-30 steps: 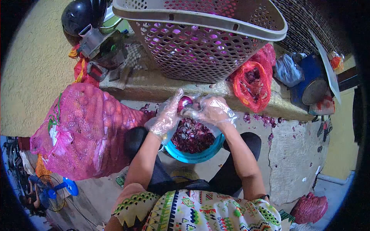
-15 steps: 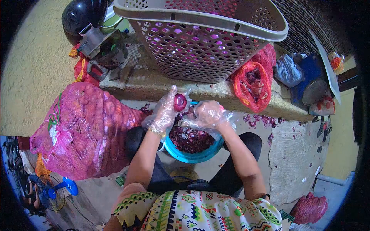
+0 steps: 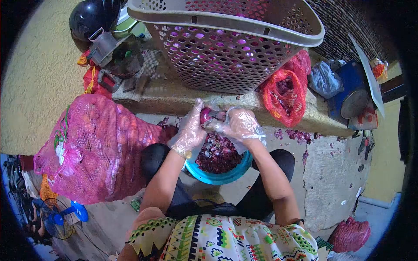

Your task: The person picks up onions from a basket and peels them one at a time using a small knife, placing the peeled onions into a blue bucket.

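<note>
Over a blue basin [image 3: 224, 177] full of dark red onion skins, my two hands in clear plastic gloves meet. My left hand [image 3: 191, 129] is closed round a red onion [image 3: 205, 115], whose purple side shows between the fingers. My right hand [image 3: 239, 125] is closed beside it, its thumb by the onion; what it grips is too small and hidden to make out. The basin stands on the floor between my knees.
A large perforated crate [image 3: 226, 48] stands on the ledge [image 3: 174, 98] ahead. A pink net sack of onions [image 3: 104, 148] is at the left. An open red net bag [image 3: 285, 98] hangs over the ledge. A fan [image 3: 56, 217] is at the lower left.
My right hand has moved up against the onion, and the onion has turned and is more covered by fingers. The left hand has shifted slightly right.
</note>
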Demonstrator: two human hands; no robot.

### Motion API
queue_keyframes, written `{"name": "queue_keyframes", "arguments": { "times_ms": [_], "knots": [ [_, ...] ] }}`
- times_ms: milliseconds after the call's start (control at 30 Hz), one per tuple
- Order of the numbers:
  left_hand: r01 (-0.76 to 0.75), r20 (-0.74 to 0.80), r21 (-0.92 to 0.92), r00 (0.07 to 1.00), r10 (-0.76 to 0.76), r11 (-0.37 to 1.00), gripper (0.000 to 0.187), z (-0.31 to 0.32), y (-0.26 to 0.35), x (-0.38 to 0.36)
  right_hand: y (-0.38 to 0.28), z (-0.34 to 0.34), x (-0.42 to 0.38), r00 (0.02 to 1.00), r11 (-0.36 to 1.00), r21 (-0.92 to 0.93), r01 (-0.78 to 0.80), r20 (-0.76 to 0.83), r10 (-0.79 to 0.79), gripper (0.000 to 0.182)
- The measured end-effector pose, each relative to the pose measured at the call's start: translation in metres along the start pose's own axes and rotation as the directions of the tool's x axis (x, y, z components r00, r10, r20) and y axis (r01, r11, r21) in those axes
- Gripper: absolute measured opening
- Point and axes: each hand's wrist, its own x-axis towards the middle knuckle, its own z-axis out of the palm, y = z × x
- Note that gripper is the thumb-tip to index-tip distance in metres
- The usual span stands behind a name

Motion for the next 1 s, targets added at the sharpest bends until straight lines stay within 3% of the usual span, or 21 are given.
{"name": "queue_keyframes", "arguments": {
  "times_ms": [33, 100, 200, 333, 500, 633, 733, 800, 933, 1000],
  "knots": [
    [0.0, 0.001, 0.0, 1.0, 0.0, 1.0, 0.042, -0.002, -0.001, 0.001, 0.001, 0.001, 0.0, 1.0, 1.0, 0.0, 0.0, 0.0, 0.0, 0.073],
    [-0.081, 0.164, 0.049, 0.984, 0.072, 0.996, 0.043, -0.003, 0.0, 0.0, 0.002, 0.003, -0.001, 1.0, 1.0, -0.003, 0.03, 0.005, -0.03, 0.073],
    [-0.055, 0.186, 0.062, 0.982, 0.042, 0.997, 0.044, -0.001, 0.003, -0.003, -0.002, 0.002, -0.002, 0.999, 0.999, 0.001, 0.039, -0.014, -0.039, 0.073],
    [-0.017, 0.163, 0.067, 0.987, 0.006, 0.998, 0.045, -0.003, 0.003, -0.002, -0.004, 0.003, -0.002, 1.0, 0.999, -0.02, 0.03, 0.003, -0.03, 0.067],
    [-0.108, 0.167, 0.039, 0.981, 0.1, 0.993, 0.048, -0.003, 0.0, -0.002, -0.005, 0.005, -0.002, 0.997, 0.998, -0.038, 0.047, 0.069, -0.044, 0.069],
    [-0.096, 0.121, 0.019, 0.988, 0.093, 0.995, 0.051, -0.003, 0.0, -0.001, -0.001, 0.013, -0.002, 0.995, 0.993, -0.067, 0.097, 0.0, -0.097, 0.071],
    [-0.087, 0.117, 0.034, 0.99, 0.083, 0.996, 0.052, -0.002, 0.003, 0.0, -0.003, 0.009, -0.002, 0.981, 0.979, -0.113, 0.172, 0.108, -0.16, 0.071],
    [-0.021, -0.018, -0.009, 1.0, 0.02, 1.0, 0.045, 0.002, 0.008, -0.004, 0.003, 0.016, 0.0, 0.963, 0.949, -0.189, 0.252, 0.144, -0.227, 0.071],
    [-0.032, 0.037, -0.024, 0.999, 0.033, 0.999, 0.042, -0.004, 0.011, -0.004, 0.005, 0.012, 0.0, 0.961, 0.949, -0.171, 0.264, 0.134, -0.243, 0.071],
    [-0.072, 0.047, -0.029, 0.996, 0.074, 0.997, 0.039, -0.003, 0.009, -0.006, 0.005, 0.01, 0.001, 0.986, 0.972, -0.183, 0.148, 0.11, -0.129, 0.069]
  ]
}}
